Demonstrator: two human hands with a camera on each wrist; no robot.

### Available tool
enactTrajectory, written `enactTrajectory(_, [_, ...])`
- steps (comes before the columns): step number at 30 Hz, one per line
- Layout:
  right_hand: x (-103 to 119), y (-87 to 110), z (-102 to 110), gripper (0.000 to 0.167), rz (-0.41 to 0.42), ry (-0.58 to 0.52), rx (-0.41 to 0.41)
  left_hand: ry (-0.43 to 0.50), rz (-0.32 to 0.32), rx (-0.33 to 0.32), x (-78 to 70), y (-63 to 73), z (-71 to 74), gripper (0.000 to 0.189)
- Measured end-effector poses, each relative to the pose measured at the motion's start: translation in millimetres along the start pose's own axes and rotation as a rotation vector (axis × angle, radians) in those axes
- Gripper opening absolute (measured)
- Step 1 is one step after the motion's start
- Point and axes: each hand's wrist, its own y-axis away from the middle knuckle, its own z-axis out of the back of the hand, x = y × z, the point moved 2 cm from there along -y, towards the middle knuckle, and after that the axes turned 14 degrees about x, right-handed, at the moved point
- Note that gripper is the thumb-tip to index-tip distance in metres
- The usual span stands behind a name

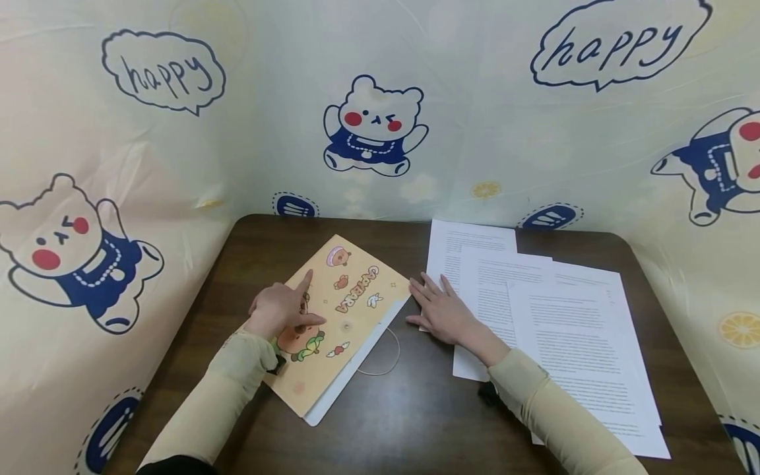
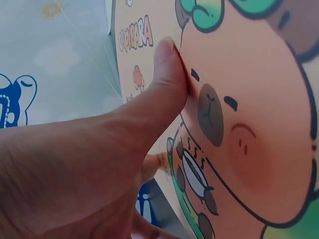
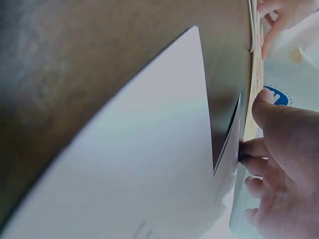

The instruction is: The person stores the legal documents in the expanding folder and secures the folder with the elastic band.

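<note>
A tan folder [image 1: 356, 300] with cartoon capybaras and CAPIBARA lettering lies slanted on the table, a white strip showing along its lower right edge. From that edge a thin cord loop [image 1: 396, 356] curves onto the tabletop. My left hand [image 1: 282, 310] rests on the folder near its left edge, thumb and index finger spread; in the left wrist view the thumb [image 2: 172, 69] presses the printed cover. My right hand [image 1: 445, 310] lies spread at the folder's right corner, its fingertips by that corner and the edge of the printed sheets [image 1: 570, 330].
Several overlapping sheets cover the right side of the dark wooden table [image 1: 404, 422]. A pale curtain [image 1: 469, 79] printed with bears hangs close behind the table and at both sides. One sheet's white corner [image 3: 169, 99] stands close to the right wrist camera.
</note>
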Motion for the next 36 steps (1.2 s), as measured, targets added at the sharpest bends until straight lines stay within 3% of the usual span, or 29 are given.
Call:
enactTrajectory(7, [-2.6,-1.9,3.1,0.076,-0.004,0.036,0.008,0.030,-0.016,-0.008,-1.4,4.1,-3.0,0.136])
enactTrajectory(16, [-0.8,-6.4,5.7,0.076,0.009,0.022,0.009,0.016,0.013,-0.008,-4.7,14.4,-10.9,0.133])
enactTrajectory(23, [-2.3,-8.8,5.2,0.078,-0.010,0.005,0.011,-0.019,-0.002,-0.039,-8.8,19.0,-19.5,0.137])
enactTrajectory(24, [-2.2,-8.9,5.3,0.078,-0.013,0.005,0.012,-0.027,-0.015,-0.075,-6.9,15.0,-25.2,0.141])
enactTrajectory(30, [-2.4,-10.7,5.0,0.080,-0.035,0.000,0.011,-0.046,-0.042,-0.135,-12.6,27.4,-29.1,0.141])
enactTrajectory(31, [-2.3,-11.4,4.7,0.081,-0.038,-0.007,0.011,-0.042,-0.033,-0.108,-16.0,33.3,-25.5,0.137])
enactTrajectory(36, [-1.5,-16.0,2.5,0.086,-0.058,-0.030,0.017,-0.052,-0.017,-0.117,-24.1,39.7,-30.9,0.134])
